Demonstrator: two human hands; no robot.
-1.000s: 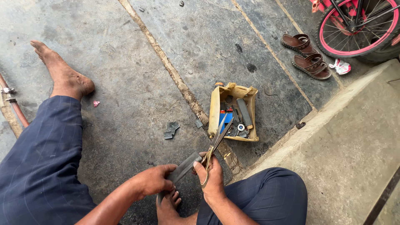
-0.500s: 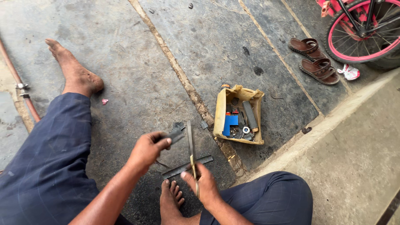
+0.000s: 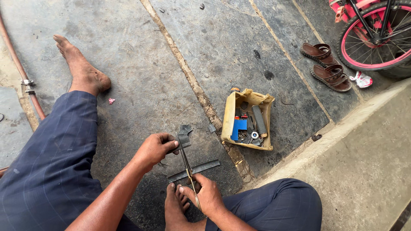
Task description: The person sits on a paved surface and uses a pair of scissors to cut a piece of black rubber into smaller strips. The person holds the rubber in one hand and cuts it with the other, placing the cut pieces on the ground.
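A: What lies round the work, biggest first?

B: A stone floor [image 3: 141,55] of dark slabs, with a concrete ledge [image 3: 368,158] at the right. At the top right stands a pink bicycle wheel [image 3: 376,36], a pair of brown sandals [image 3: 325,66] just beside it. A reddish hose [image 3: 19,68] runs along the left edge. Nothing blocks the view of the hands.

A: Any container?

B: A worn yellow tray [image 3: 229,117], near the hands on the right. It holds a blue packet, a dark flat bar and small metal bits, too small to tell apart.

A: And the hands?

B: The left hand [image 3: 154,147] is curled shut, pinching a dark rubber piece [image 3: 184,139] just above the floor. The right hand [image 3: 207,194] grips the handles of the scissors [image 3: 187,164], blades pointing away from the person and up to that piece. A dark rubber strip [image 3: 195,170] lies on the floor under the blades, by the bare foot [image 3: 175,209].
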